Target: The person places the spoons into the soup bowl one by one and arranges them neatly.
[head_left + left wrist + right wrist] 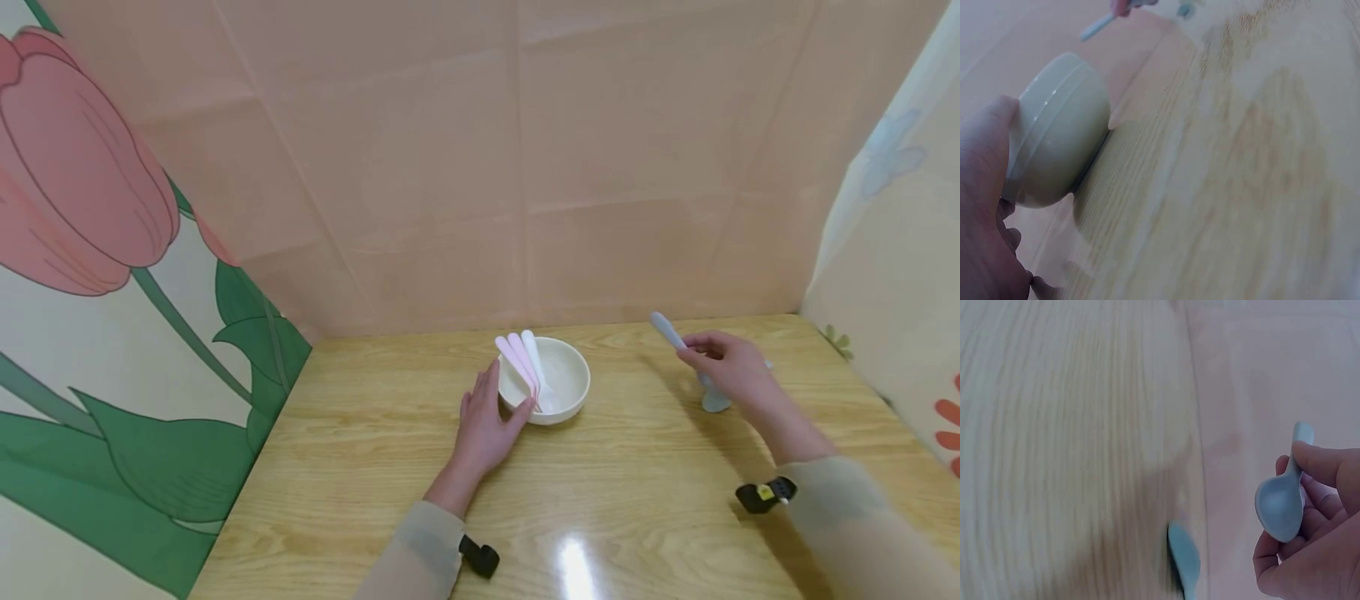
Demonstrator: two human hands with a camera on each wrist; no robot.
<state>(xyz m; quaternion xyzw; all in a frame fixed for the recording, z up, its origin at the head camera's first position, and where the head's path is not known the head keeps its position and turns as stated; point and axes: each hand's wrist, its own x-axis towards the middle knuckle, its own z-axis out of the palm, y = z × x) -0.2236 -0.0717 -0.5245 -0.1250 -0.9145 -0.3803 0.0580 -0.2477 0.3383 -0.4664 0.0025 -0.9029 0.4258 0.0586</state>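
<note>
A cream-white bowl (567, 379) stands on the wooden table. My left hand (482, 429) holds its left side, thumb at the near rim and fingers along the outer wall. Three light-coloured utensils lean inside with handles up over the far rim: a pale pink one (513, 358), a lilac one (519, 348) and a whitish spoon (534, 354). Off to the right, my right hand (726, 367) pinches a pale blue spoon (1280, 506) by its handle, above the table. Another spoon (1184, 553), blue-green, lies on the tabletop below that hand; its handle runs out of view.
The wooden tabletop (360, 467) ends at a pinkish cloth backdrop (420, 183). A tulip-printed panel (90, 175) borders the left side, and a light printed panel (892, 317) the right. Small black devices (478, 557) are strapped at both wrists.
</note>
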